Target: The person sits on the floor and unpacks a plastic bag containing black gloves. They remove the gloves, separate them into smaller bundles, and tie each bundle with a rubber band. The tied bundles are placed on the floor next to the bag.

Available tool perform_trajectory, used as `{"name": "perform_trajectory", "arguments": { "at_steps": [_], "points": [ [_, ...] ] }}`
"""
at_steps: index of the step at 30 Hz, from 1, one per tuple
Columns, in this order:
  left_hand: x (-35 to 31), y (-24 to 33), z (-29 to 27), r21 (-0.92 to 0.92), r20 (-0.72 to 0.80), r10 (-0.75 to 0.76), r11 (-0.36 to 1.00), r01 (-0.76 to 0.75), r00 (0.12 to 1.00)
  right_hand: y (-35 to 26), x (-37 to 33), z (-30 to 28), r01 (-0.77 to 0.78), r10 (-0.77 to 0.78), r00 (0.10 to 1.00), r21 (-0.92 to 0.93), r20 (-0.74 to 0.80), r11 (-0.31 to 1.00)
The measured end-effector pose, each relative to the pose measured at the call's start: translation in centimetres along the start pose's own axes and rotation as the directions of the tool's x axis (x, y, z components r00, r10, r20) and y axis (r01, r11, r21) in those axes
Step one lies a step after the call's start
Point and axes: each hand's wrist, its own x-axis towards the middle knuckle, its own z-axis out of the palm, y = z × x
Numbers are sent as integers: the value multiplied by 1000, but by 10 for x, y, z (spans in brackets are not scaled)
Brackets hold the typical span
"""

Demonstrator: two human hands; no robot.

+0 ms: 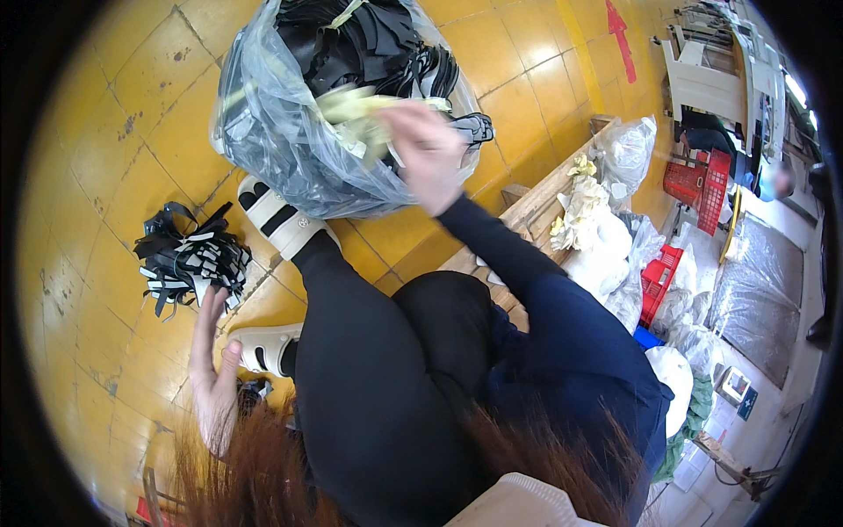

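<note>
A large clear plastic bag [338, 189] stands on the floor before me, filled with black strap-like pieces [351, 44]. Over its near right side my right hand [426, 149] is blurred by motion. A pale yellow strip [356, 114], blurred as well, runs from its fingers across the bag's opening, and the hand seems closed on it. To the left lies a bundle of black and white straps [193, 263] on the floor. My left hand [215, 386] reaches toward it, fingers stretched and thumb apart, fingertips at the bundle's near edge; I cannot tell whether they touch.
My feet in pale sandals [285, 228] rest between the bag and the bundle. On the right, a wooden pallet [536, 211] bears white plastic bags [601, 255]. Red crates [659, 281] stand farther right, near a workbench [711, 79]. Dark pieces [255, 391] lie beside my left hand.
</note>
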Motion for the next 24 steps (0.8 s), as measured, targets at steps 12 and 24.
{"name": "perform_trajectory", "arguments": {
  "at_steps": [12,24],
  "points": [
    [4,-12,-6,152,-154,-154,972,177,976,189,-266,-304,-604,397,766,-776,-505,179],
    [13,-18,-7,214,-205,-111,964,155,973,210,-234,-251,-675,273,689,-732,-671,-96]
  ]
}}
